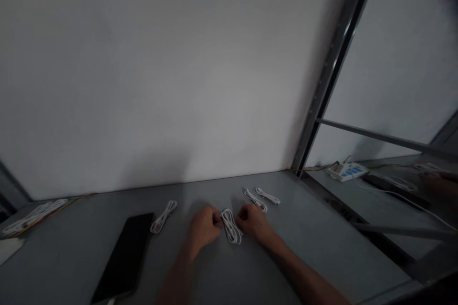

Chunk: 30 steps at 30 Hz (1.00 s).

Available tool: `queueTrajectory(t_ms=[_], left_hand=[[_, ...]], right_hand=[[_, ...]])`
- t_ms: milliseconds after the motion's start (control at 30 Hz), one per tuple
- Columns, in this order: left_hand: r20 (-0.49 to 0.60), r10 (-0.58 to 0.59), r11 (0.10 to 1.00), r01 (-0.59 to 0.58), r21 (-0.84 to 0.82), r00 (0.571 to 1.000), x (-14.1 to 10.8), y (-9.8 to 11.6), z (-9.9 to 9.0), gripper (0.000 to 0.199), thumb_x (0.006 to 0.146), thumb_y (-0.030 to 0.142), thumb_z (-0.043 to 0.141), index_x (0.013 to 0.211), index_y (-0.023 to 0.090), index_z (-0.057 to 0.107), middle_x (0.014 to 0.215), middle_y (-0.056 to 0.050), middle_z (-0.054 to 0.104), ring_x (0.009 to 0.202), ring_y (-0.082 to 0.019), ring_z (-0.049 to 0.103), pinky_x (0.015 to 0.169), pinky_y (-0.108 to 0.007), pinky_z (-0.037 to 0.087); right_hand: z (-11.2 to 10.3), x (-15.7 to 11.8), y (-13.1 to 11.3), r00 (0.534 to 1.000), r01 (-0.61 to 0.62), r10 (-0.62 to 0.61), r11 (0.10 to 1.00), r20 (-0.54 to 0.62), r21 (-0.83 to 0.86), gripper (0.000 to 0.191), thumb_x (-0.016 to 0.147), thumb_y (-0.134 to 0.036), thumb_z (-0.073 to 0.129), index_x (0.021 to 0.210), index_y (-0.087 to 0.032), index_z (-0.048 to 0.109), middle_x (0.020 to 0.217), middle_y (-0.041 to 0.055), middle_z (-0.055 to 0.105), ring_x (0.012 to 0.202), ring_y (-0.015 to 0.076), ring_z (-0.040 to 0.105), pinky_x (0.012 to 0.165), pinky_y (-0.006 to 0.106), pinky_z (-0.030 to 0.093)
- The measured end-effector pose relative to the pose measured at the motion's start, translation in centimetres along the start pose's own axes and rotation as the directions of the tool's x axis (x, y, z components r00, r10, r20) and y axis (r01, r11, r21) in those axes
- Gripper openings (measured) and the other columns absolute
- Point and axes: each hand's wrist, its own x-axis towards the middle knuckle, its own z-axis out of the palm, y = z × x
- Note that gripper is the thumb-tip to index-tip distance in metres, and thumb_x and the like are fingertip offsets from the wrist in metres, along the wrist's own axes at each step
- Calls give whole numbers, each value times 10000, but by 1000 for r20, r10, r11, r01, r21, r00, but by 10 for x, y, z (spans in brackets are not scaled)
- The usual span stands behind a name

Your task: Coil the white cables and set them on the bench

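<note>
A coiled white cable (232,227) lies on the grey shelf between my two hands. On its left side is my left hand (206,225), fingers curled closed, fingertips close against the upper part of the coil. My right hand (253,220) is at the other side, thumb and fingers pinched together beside the coil. Whatever sits in either pinch is hidden or too small to name. Just beyond my right hand lie two more cable coils, one (255,200) partly behind the hand and another (267,196) farther right. A further coiled cable (163,217) rests left of my left hand.
A dark, flat tablet-like device (124,255) lies on the shelf (286,243) at left. More white cables (37,215) are at the far left. A white wall (179,71) stands behind. Past the metal upright (331,71), a white power strip (347,170) sits on the neighbouring shelf.
</note>
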Motion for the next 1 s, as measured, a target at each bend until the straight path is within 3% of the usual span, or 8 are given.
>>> queueTrajectory(t_ms=[133, 267, 500, 633, 833, 1000], left_hand=[[-20, -79, 996, 80, 29, 997, -2, 2, 2, 50, 741, 150, 562, 741, 164, 610, 796, -68, 656, 802, -226, 599, 681, -301, 366], [-29, -147, 989, 148, 30, 989, -3, 4, 3, 42, 740, 178, 569, 746, 164, 609, 811, -75, 662, 816, -232, 610, 677, -296, 372], [-53, -229, 973, 228, -19, 972, 1, 1, 9, 28, 680, 191, 604, 672, 179, 627, 691, -48, 639, 738, -222, 615, 606, -277, 360], [-56, -249, 968, 247, -47, 967, 4, 1, 8, 63, 655, 158, 605, 687, 180, 655, 625, -28, 625, 705, -208, 617, 582, -263, 353], [20, -292, 956, 292, 11, 956, 4, 8, -3, 59, 654, 153, 640, 698, 164, 677, 685, -42, 677, 695, -181, 627, 564, -242, 349], [-3, -307, 951, 307, 35, 952, 4, 7, -7, 91, 646, 216, 694, 727, 176, 678, 787, -44, 705, 750, -180, 625, 564, -233, 341]], right_hand=[[-1, 0, -2, 1000, -17, 17, 1000, -5, 20, 127, 699, -112, 583, 655, -127, 701, 596, 55, 670, 538, 140, 575, 506, 216, 351], [-3, 0, -6, 991, -133, 132, 986, 20, 105, 126, 662, -78, 582, 604, -130, 681, 528, 41, 636, 489, 141, 566, 478, 217, 357], [-3, 7, 1, 913, -408, 358, 835, 198, 369, 178, 601, -68, 610, 483, -179, 537, 383, -27, 530, 363, 125, 507, 382, 202, 389], [-3, 11, 6, 897, -440, 376, 812, 234, 383, 231, 606, -59, 634, 473, -185, 494, 391, -20, 541, 365, 124, 514, 383, 202, 399], [-6, 15, 8, 872, -484, 403, 795, 277, 367, 301, 603, -62, 678, 469, -192, 442, 366, -33, 516, 357, 118, 509, 360, 181, 384], [-7, 16, 10, 880, -469, 388, 804, 274, 365, 322, 595, -57, 697, 467, -193, 434, 352, -49, 504, 335, 99, 475, 339, 164, 346]])
